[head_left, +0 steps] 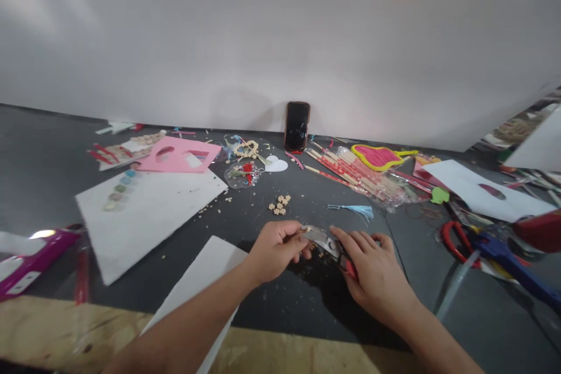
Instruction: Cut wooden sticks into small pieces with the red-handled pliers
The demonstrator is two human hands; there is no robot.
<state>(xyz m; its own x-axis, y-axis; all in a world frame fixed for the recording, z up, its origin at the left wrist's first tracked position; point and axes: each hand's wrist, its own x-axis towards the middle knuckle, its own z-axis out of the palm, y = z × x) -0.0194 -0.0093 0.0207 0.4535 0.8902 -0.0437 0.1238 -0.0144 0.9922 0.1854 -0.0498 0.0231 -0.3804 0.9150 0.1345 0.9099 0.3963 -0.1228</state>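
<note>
Red-handled metal tool (323,241) sits gripped in the right hand (372,269), long axis angled leftward and away from that palm, its head meeting the nearer left hand (278,250), which pinches a small pale piece (308,229), mostly hidden.

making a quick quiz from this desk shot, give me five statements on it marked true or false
1. The phone stands in front of the white board. True.
2. The right hand is empty. False: the right hand holds a red-handled tool.
3. The tassel is blue. True.
4. The pink sheet with cut-out holes is in the right half of the picture. False: the pink sheet is in the left half.
5. In the picture, the bead clusters are left of the tassel. True.
</note>
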